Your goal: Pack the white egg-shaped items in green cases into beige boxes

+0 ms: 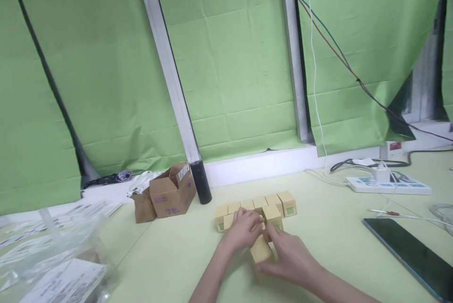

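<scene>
Small yellowish cardboard boxes (259, 202) stand side by side in a row on the table, some with a green label on the front. In front of the row, another small box (261, 250) sits between the thumb and fingers of my right hand (295, 256). My left hand (244, 228) is just to its left, fingers curled together near that box's far end; what they grip is hidden. Beyond my right fingertips, one more small box (272, 214) stands against the row. A further one is partly covered by my left hand.
An opened brown carton (173, 192) and a black cylinder (201, 182) stand at the back left. Plastic bags with labelled papers (67, 279) lie at left. On the right are a phone-like black slab (410, 256), a screwdriver-like red tool (391, 213) and a white power strip (392, 186) with cables.
</scene>
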### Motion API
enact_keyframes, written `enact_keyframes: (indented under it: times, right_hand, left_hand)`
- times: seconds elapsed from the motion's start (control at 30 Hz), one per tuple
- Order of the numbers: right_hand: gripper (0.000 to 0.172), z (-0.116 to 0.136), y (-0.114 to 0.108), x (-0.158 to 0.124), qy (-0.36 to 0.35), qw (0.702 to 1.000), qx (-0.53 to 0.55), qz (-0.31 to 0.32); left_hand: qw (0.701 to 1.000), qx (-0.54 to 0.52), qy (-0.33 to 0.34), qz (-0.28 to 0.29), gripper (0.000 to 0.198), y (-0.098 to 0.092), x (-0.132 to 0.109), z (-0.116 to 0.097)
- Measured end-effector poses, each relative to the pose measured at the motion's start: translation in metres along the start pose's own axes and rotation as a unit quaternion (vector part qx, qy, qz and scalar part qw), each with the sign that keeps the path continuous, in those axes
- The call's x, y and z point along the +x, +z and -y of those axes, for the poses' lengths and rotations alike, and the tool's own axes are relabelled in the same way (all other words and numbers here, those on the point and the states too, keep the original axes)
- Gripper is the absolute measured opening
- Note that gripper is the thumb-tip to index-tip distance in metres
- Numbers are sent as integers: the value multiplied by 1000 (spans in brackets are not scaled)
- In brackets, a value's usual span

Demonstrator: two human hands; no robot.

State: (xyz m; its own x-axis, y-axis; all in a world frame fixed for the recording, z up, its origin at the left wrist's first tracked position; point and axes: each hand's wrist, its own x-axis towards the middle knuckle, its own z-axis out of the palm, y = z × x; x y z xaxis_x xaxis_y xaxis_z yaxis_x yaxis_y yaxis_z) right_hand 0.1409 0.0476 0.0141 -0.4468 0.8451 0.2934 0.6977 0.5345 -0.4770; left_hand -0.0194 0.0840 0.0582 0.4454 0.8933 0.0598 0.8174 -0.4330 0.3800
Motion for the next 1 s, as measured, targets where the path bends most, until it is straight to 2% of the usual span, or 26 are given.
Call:
enact_keyframes:
  times: [0.1, 0.17, 0.3, 0.37, 0.47, 0.57, 0.63, 0.7, 0.8, 0.9, 1.0]
  right_hand:
    - [37, 6, 3, 3, 1, 1000, -15, -8]
    - [30, 0, -5, 0, -8, 1000, -21, 6]
    - [23, -39, -50, -8, -7, 998, -43, 36]
    - [29, -66, -75, -6, 5, 997, -63, 32]
    - [39, -98, -97, 7, -16, 995, -84, 42]
    - [44, -112, -95, 20, -59, 993, -74, 72]
    - [44, -111, -84, 26, -86, 991, -65, 77]
    - [42, -104, -70, 29, -106, 990, -61, 69]
    - [33, -90, -50, 32, -119, 990, -63, 51]
    - [30, -81, -34, 36, -114, 991, -60, 36]
    - [35, -80, -27, 38, -111, 992, -53, 29]
  left_hand:
    - [999, -7, -16, 45, 36, -10, 7, 4]
    - [997, -8, -22, 69, 43, -15, 13, 3]
    - [998, -10, -23, 55, 55, -19, 13, -7]
    - [999, -24, -24, 34, 50, -26, 1, -10]
    - [998, -45, -49, -3, 48, -52, -28, -2]
    - [993, -64, -97, -33, 48, -83, -62, 21]
    - [987, -75, -133, -55, 47, -93, -80, 42]
    - [982, -75, -159, -67, 45, -88, -90, 63]
    - [982, -81, -161, -62, 46, -62, -87, 87]
    - [984, -90, -134, -76, 38, -30, -74, 96]
    - [984, -93, -112, -104, 37, -7, -64, 96]
